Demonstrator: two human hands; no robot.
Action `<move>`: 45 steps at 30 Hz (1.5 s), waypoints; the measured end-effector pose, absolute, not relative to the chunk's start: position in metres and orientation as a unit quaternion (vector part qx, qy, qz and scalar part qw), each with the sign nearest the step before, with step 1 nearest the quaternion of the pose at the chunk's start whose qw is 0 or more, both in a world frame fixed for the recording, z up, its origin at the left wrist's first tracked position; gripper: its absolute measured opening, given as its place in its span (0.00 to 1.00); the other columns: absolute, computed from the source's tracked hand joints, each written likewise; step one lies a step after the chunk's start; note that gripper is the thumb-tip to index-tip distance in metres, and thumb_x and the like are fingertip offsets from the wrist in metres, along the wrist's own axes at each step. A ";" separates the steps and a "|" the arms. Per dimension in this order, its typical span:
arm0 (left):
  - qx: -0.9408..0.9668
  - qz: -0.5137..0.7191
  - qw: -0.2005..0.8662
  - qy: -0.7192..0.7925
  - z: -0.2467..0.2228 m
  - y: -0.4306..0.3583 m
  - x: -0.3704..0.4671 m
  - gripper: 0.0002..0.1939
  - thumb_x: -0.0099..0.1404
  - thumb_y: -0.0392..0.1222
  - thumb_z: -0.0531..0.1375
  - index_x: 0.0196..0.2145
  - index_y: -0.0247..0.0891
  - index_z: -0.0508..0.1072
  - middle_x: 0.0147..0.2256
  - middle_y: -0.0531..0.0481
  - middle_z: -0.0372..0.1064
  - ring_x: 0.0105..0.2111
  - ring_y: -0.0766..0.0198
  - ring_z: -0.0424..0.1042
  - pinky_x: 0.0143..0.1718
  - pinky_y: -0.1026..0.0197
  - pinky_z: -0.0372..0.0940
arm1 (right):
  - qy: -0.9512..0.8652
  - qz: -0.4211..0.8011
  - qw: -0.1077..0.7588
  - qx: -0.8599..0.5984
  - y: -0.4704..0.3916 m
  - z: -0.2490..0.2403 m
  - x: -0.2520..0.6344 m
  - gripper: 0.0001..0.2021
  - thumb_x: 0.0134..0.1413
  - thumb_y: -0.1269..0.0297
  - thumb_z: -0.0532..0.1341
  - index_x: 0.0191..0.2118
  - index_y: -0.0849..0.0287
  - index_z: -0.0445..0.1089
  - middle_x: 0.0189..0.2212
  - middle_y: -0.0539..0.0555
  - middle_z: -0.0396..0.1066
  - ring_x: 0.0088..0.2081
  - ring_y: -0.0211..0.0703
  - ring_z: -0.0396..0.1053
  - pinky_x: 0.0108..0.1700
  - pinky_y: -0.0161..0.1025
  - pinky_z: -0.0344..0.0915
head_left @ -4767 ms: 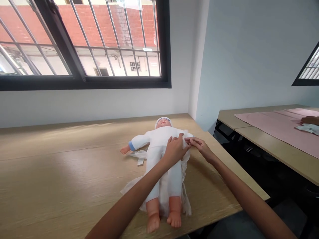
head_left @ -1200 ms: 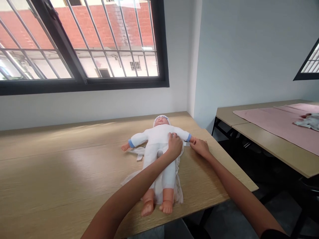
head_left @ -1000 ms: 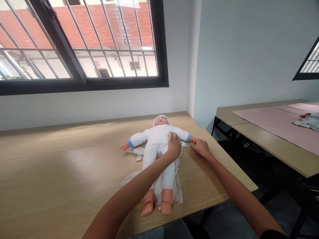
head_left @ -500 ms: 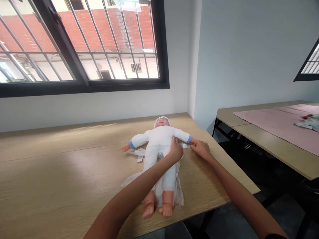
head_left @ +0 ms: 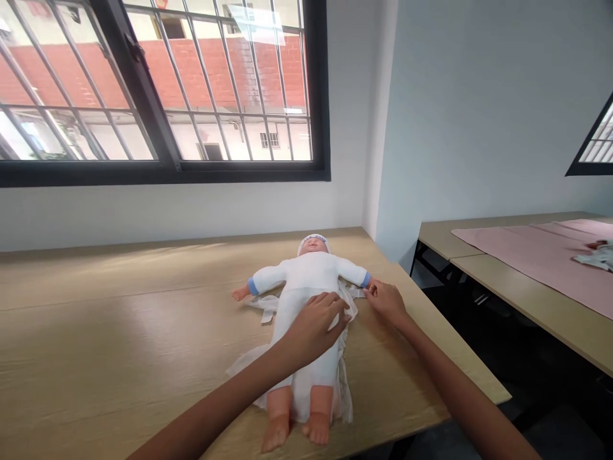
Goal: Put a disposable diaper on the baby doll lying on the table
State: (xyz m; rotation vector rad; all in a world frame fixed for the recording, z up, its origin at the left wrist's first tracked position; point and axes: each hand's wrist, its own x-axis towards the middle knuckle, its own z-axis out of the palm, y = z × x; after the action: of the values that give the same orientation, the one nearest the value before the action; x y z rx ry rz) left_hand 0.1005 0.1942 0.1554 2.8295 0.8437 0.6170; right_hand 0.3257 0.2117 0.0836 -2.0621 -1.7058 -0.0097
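Note:
A baby doll (head_left: 311, 275) in a white bodysuit with blue cuffs and a white cap lies on its back on the table. Thin white cloth (head_left: 301, 399) spreads beneath it, showing beside the legs. My left hand (head_left: 316, 322) is over the doll's hips, its fingers curved and its thumb apart, near the cloth edge at the doll's side. Beside the doll's outstretched arm, my right hand (head_left: 387, 301) pinches the end of a short white strap (head_left: 355, 291). Those fingertips partly cover the doll's hand. Another white strap (head_left: 268, 308) lies loose on the opposite side.
The wooden table (head_left: 119, 345) has its corner at the lower right. Beyond a gap, another table (head_left: 517, 300) bears a pink cloth (head_left: 536, 252) with a bundled item (head_left: 596, 255). A barred window (head_left: 239, 96) is set in the wall behind.
My left hand has drawn back from the doll's waist toward me, and its fingers have loosened. My right hand stays by the doll's cuff. The view has tilted slightly upward.

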 end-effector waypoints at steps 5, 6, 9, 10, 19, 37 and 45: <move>0.862 0.317 0.159 0.363 0.139 0.190 0.030 0.10 0.68 0.45 0.49 0.43 0.41 0.65 0.45 0.47 0.64 0.48 0.58 0.64 0.50 0.54 0.62 | -0.730 0.017 0.425 -0.535 0.179 0.098 0.278 0.11 0.61 0.59 0.53 0.34 0.59 0.67 0.29 0.53 0.71 0.33 0.42 0.68 0.39 0.37 0.61; 0.841 0.343 0.167 0.383 0.128 0.190 0.020 0.11 0.67 0.46 0.51 0.45 0.41 0.62 0.47 0.46 0.62 0.51 0.56 0.63 0.52 0.52 0.61 | -0.756 0.018 0.434 -0.489 0.170 0.098 0.266 0.10 0.61 0.59 0.53 0.34 0.59 0.67 0.31 0.54 0.71 0.35 0.43 0.68 0.41 0.39 0.61; 0.794 0.392 0.198 0.421 0.091 0.182 0.004 0.28 0.62 0.49 0.57 0.55 0.42 0.51 0.56 0.41 0.53 0.57 0.52 0.58 0.56 0.46 0.58 | -0.856 0.027 0.384 -0.346 0.144 0.093 0.233 0.08 0.60 0.62 0.55 0.40 0.57 0.69 0.39 0.54 0.73 0.44 0.43 0.68 0.53 0.43 0.58; 0.784 0.393 0.221 0.427 0.081 0.179 0.002 0.32 0.60 0.50 0.59 0.57 0.42 0.48 0.57 0.39 0.52 0.57 0.51 0.57 0.56 0.46 0.58 | -0.881 0.029 0.357 -0.309 0.138 0.091 0.225 0.08 0.60 0.62 0.55 0.42 0.56 0.68 0.41 0.53 0.73 0.47 0.43 0.68 0.57 0.44 0.54; 0.707 0.340 0.450 0.428 0.082 0.174 0.001 0.40 0.50 0.36 0.58 0.57 0.42 0.43 0.53 0.41 0.57 0.52 0.56 0.63 0.52 0.51 0.62 | -0.923 -0.015 0.187 -0.335 0.135 0.092 0.236 0.12 0.62 0.64 0.52 0.29 0.59 0.67 0.26 0.51 0.69 0.35 0.40 0.67 0.57 0.44 0.57; 0.742 0.341 0.415 0.402 0.086 0.185 -0.020 0.31 0.53 0.35 0.57 0.55 0.42 0.55 0.54 0.45 0.58 0.55 0.55 0.60 0.57 0.49 0.58 | -0.918 -0.006 0.139 -0.371 0.130 0.095 0.265 0.16 0.54 0.69 0.58 0.49 0.54 0.71 0.34 0.54 0.72 0.41 0.44 0.69 0.58 0.48 0.59; 0.843 0.322 0.238 0.360 0.087 0.184 -0.030 0.25 0.58 0.35 0.58 0.53 0.45 0.65 0.61 0.43 0.47 0.63 0.52 0.48 0.59 0.47 0.56 | -0.901 0.086 0.222 -0.362 0.129 0.095 0.268 0.11 0.57 0.73 0.52 0.38 0.57 0.71 0.32 0.54 0.72 0.38 0.42 0.70 0.60 0.49 0.55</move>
State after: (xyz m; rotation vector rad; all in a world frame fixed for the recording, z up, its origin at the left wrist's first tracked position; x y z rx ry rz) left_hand -0.0305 0.1840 0.0874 2.3097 0.9861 0.8814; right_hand 0.2680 0.1288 0.0946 -1.0009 -2.4908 0.2376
